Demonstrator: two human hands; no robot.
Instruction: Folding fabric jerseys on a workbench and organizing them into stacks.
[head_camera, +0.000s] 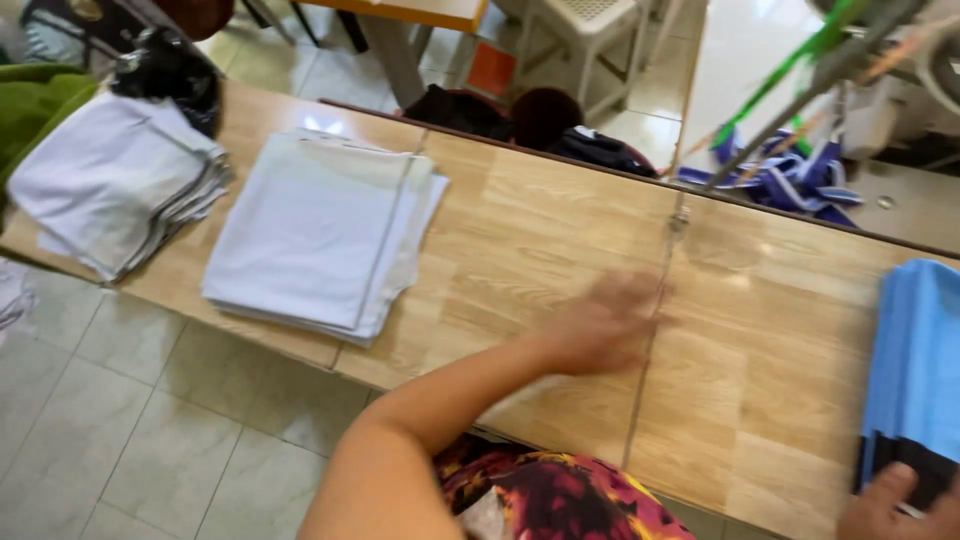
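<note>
A long surface (560, 240) of pale wood-grain laminate ran from far left to near right, its panels meeting at thin seams. On its left part lay a flat, squared stack of smooth white fabric sheets (320, 230), edges neatly lined up. Further left sat a second pile of white fabric (110, 180), looser, with grey layers showing at its fanned edges. At the far right edge lay a stack of soft blue cloth (915, 360) with a dark band along its near end. The left hand (605, 325) reached out over the bare middle of the surface, blurred with motion, fingers spread flat and loose; its grip was wide and held nothing, and whether it touched the wood could not be told. The right hand (895, 505) showed only in part at the near right corner, fingers resting on the dark near end of the blue cloth; how tightly its grip closed could not be told. Beyond the surface lay crumpled purple and white fabric (790, 180) on a pale tiled floor (150, 430), with a white plastic chair (585, 40) farther off.
</note>
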